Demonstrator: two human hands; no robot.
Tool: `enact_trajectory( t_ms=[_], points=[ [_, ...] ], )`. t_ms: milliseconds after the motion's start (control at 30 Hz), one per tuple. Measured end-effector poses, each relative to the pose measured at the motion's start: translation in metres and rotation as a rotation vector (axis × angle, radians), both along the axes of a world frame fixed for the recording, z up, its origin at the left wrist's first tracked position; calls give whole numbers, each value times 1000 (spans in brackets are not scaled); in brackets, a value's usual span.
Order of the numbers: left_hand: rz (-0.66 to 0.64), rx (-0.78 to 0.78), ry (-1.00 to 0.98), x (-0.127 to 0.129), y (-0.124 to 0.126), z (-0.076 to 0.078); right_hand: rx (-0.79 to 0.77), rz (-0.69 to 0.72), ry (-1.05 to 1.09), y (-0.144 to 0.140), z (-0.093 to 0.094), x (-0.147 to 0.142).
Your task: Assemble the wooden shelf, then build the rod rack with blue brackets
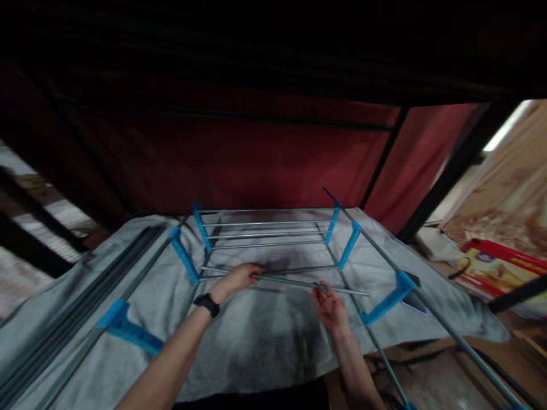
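I hold a thin metal rod (299, 281) across the grey cloth (265, 336) that covers the surface in front of me, just short of the rack (269, 233) of parallel rods already seated between blue plastic brackets (200, 228). My left hand (235, 280) is wrapped over the rod near its left end, fingers curled shut around it, a black watch (207, 304) on that wrist. My right hand (329, 307) sits under the rod further right, palm up, thumb and fingertips pinching it lightly; the rest of the hand is loosely spread. The rod's right tip runs past my hand toward a blue bracket (387, 304) on the long side rail (427, 296) near the cloth's right edge.

The rod looks light, stiff and smooth, so I judge it could slide or roll in a loose pinch; a hold near each end, as now, should keep it level and steerable. More dark rods (72, 319) lie along the cloth's left edge. A red box (504, 267) sits off to the right, beyond the cloth.
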State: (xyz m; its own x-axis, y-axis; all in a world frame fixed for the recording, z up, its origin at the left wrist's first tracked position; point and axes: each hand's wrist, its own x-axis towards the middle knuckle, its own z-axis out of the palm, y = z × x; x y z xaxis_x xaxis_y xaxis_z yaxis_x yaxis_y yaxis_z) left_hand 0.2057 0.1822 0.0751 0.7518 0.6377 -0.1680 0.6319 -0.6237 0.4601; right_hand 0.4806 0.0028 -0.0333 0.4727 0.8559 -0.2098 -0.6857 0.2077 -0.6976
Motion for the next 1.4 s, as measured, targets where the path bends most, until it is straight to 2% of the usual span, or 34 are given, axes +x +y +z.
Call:
enact_trajectory(
  t_ms=[133,233,400,533,733,833,967,1233,1400],
  points=[
    [124,141,50,-6,-38,-31,-141,82,38,3,-12,4],
    [154,204,74,-13,-52,-40,-201,108,63,5,-20,0],
    [171,334,71,-21,-49,-33,-218,123,61,14,-19,-7],
    [165,427,63,-20,-38,-24,-200,126,79,27,-7,-8],
    [150,480,47,-15,-32,-21,-222,99,113,39,8,-6],
    [145,495,22,-15,-34,-13,-214,92,92,39,9,-3],
    [132,527,-34,-16,-34,9,-168,78,98,39,13,-2],
    [138,611,-66,-23,-24,49,-84,82,128,51,38,-11],
    [138,682,-67,-24,-24,62,-40,53,159,55,51,-14]
  ],
)
